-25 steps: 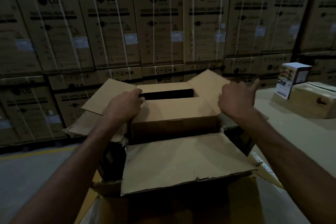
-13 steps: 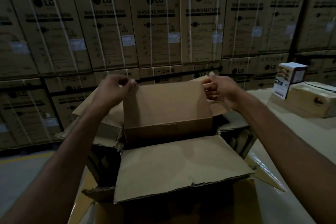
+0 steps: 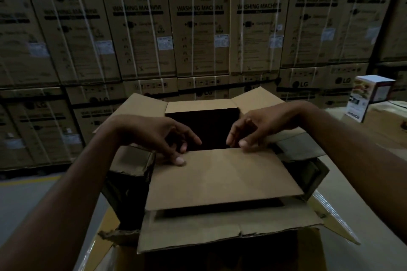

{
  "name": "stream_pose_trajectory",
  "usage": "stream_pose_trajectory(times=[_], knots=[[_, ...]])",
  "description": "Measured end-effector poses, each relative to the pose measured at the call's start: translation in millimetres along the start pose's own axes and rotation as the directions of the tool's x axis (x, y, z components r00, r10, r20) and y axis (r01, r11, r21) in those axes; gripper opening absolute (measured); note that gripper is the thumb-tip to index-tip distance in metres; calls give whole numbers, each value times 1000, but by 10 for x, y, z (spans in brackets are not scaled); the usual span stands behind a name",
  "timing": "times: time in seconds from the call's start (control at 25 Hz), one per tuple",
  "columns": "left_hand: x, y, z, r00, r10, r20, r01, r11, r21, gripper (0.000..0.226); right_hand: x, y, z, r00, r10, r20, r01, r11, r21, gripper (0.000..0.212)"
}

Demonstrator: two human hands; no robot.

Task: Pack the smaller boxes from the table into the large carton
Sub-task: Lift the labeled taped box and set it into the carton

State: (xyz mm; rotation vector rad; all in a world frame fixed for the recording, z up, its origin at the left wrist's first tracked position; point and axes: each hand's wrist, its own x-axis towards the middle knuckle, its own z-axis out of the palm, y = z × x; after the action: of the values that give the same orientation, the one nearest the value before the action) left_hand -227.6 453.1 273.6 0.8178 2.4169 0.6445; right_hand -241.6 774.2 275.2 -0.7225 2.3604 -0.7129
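A large brown carton stands open in front of me, its flaps spread outward. Inside it sits a smaller brown box, whose near flap lies folded flat toward me over a dark opening. My left hand pinches the flap's far edge at its left corner, thumb on top. At the right corner of that edge, my right hand holds the flap with thumb and fingertips.
A white printed box stands at the far right on the table, beside a brown box. Stacked washing machine cartons form a wall behind. Grey floor with a yellow line lies to the left.
The small box's flap, held upright by both hands half a second ago, now lies folded down toward me. Both hands came down and inward with its edge.
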Motion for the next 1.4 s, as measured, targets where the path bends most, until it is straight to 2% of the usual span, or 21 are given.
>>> stream_pose_trajectory(times=[0.12,0.2,0.28,0.36,0.44,0.52,0.6,0.8,0.88,0.96,1.04,1.16,1.24,1.4], knots=[[253,-40,-183,990,-94,-102,102,993,67,46,518,64,-163,982,111,-155,-127,987,-99,44],[508,-112,-248,975,-163,-152,186,971,149,57,962,186,-165,955,216,-203,-264,932,-250,65],[741,-230,-286,962,-215,-168,251,940,232,72,1339,285,-153,931,259,-256,-351,827,-439,88],[901,-333,-313,947,-243,-210,300,902,310,83,1498,257,-218,900,168,-403,-395,706,-588,100],[1007,-421,-370,925,-246,-291,350,848,397,92,1545,192,-408,857,19,-515,-399,658,-639,105],[1088,-496,-467,895,-274,-351,426,754,500,99,1626,216,-681,828,-36,-560,-400,661,-635,106],[1181,-577,-635,859,-353,-371,505,703,500,105,1779,307,-918,823,-9,-568,-423,657,-624,105],[1513,-937,-896,799,-438,-412,594,681,429,107,2160,647,-1027,848,117,-516,-415,751,-513,80],[1582,-1067,-861,787,-442,-432,604,694,391,95,2228,748,-1029,834,81,-546,-405,761,-506,67],[1566,-1142,-867,790,-424,-442,578,755,309,81,2231,777,-1070,831,67,-552,-382,790,-480,58],[1517,-1171,-880,796,-395,-458,530,821,213,72,2211,803,-1080,827,74,-557,-388,793,-470,60],[1428,-1132,-815,791,-340,-509,486,855,183,63,2135,720,-997,826,109,-553,-419,775,-473,71],[1377,-1054,-748,790,-305,-532,460,868,186,62,2052,661,-862,788,153,-596,-486,749,-451,77],[1169,-959,-632,788,-421,-448,566,783,259,90,1649,753,-469,686,302,-662,-606,741,-290,85]])
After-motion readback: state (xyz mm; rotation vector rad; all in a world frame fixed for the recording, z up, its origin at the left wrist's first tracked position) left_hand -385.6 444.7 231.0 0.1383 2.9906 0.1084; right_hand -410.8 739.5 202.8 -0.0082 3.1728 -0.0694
